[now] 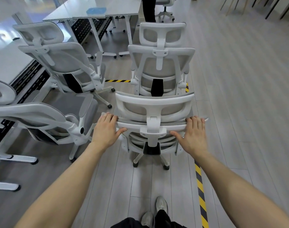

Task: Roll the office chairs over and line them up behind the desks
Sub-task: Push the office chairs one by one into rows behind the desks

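A white mesh office chair (154, 111) stands right in front of me, its back toward me. My left hand (106, 130) grips the left end of its backrest top, fingers over the edge and thumb underneath. My right hand (194, 134) holds the right end the same way. A second chair (161, 63) stands directly ahead of it, touching or nearly touching. Two more chairs, one at mid-left (58, 58) and one at near left (33, 119), sit behind the desks (7, 63) on the left.
White desks (107, 7) stand at the back with a blue pad (96, 10) on top. A person's dark legs (148, 9) and another chair (165, 9) are beyond them. Yellow-black floor tape (200, 191) runs along my right. Open wood floor lies to the right.
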{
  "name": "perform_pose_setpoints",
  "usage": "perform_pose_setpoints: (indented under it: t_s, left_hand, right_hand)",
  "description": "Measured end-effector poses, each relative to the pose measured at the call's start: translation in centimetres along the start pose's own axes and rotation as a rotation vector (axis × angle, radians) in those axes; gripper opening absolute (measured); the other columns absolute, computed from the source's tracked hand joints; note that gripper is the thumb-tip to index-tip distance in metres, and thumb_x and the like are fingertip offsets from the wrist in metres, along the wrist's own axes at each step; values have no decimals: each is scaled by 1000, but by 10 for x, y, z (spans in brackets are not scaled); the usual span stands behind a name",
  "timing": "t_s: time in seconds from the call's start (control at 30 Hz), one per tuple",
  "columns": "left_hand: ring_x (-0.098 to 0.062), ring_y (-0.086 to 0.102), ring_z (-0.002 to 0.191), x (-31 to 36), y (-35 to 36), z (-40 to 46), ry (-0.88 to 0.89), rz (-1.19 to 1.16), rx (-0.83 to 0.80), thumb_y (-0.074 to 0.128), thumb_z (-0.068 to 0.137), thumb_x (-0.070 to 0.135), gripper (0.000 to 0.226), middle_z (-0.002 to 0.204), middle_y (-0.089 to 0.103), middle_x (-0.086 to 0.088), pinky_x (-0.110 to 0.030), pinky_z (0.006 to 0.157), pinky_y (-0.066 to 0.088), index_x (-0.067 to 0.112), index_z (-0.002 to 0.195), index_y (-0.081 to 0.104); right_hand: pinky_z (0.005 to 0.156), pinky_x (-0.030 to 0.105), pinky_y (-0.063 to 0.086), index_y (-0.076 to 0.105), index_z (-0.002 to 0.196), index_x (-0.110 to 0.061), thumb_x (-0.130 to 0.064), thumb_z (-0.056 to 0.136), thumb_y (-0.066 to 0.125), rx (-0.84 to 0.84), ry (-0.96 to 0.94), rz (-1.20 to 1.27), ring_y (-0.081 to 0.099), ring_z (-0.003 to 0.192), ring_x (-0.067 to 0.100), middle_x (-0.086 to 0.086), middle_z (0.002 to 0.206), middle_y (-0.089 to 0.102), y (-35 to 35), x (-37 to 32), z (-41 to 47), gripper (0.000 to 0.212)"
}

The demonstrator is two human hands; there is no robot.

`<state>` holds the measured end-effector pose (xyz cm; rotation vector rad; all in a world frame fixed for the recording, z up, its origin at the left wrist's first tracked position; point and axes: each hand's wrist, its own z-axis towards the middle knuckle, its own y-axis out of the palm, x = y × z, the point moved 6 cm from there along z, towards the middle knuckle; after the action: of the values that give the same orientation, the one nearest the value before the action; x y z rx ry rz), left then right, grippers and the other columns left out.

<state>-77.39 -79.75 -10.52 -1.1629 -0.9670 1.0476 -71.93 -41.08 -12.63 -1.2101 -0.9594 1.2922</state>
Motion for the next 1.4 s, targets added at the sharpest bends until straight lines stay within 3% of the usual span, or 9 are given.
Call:
perform_pose_setpoints:
  t_s: [0.27,0.47,0.6,0.7,0.77,0.83,1.07,1.23,1.4]
  left_hand:
    - [-34,42,155,0,-5,4,-30,10,-159,47,96,85,87,149,62,-8,-52,128,39,13,143,60]
    - [-32,45,151,19,-30,-9,31,21,-212,64,103,57,66,155,57,-9,-52,119,47,12,150,54]
    - [-32,53,144,35,-54,-39,47,6,-245,64,103,52,63,162,51,-3,-53,109,54,20,155,49]
    - [-29,62,130,47,-74,-77,49,45,-213,62,104,52,51,147,63,1,-47,97,56,23,145,59]
    - [-29,64,127,50,-79,-112,29,75,-203,60,104,52,48,141,66,0,-47,98,56,22,141,62]
    - [-29,64,126,48,-76,-158,-28,98,-220,57,103,53,47,139,67,-2,-49,104,54,22,139,63]
    - [-31,64,125,46,-71,-412,-398,111,-338,58,105,52,44,134,65,-4,-45,99,52,23,137,63]
    - [-32,66,124,37,-97,-659,-865,120,-412,56,103,47,41,133,69,-6,-42,100,53,21,134,65]
    - [-34,66,123,83,-145,-898,-1331,92,-403,60,103,46,40,129,69,-10,-41,99,52,19,131,67]
  right_hand:
    - [134,57,16,49,139,-10,-94,91,42,-5,13,21,39,147,37,13,142,49,-7,-1,1,97]
    - [127,55,29,53,139,-12,-87,87,36,-130,-38,-27,45,138,35,11,139,57,-26,-4,2,93]
    - [125,57,32,50,150,-14,-64,94,64,-181,-84,-62,48,142,33,9,149,56,-60,-19,-21,77]
    - [107,52,51,59,139,-13,-53,99,63,-203,-136,-6,59,127,34,8,135,62,-79,-45,-52,57]
    - [99,49,55,64,127,-14,-48,99,62,-230,-211,11,62,119,32,8,127,66,-84,-67,-79,44]
    - [94,45,56,65,121,-15,-45,99,63,-258,-331,24,63,115,31,7,122,66,-83,-94,-114,37]
    - [88,45,56,65,112,-15,-43,98,60,-362,-886,28,64,104,31,6,108,65,-50,-211,-280,31]
    - [93,43,52,63,125,-13,-42,103,57,-459,-1343,26,64,114,34,9,120,67,-57,-326,-454,37]
    - [102,43,49,61,138,-12,-42,105,55,-493,-1780,1,60,127,34,10,135,64,-89,-415,-657,45]
